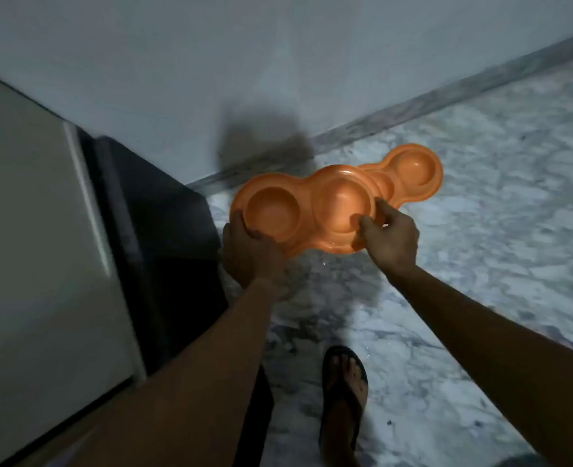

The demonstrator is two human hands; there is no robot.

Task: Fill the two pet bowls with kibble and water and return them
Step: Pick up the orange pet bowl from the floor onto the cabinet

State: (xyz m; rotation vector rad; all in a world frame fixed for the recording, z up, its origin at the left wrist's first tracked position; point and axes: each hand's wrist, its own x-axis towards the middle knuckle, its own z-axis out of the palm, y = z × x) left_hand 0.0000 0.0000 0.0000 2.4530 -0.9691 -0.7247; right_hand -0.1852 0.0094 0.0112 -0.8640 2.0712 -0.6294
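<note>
Marble floor (480,247) below: left grip (248,254) clasps the near orange double bowl (312,200) at its end, right grip (391,241) pinches its rim, second orange double bowl (413,170) touching just behind.

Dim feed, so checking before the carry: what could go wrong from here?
The right hand pinches only the rim of the near orange dish, so it could slip. The far orange dish overlaps that one, held by neither hand; it may catch or drop.

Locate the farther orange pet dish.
Head view, right of centre: the farther orange dish pokes out behind the nearer dish, just beyond the right hand.
</note>
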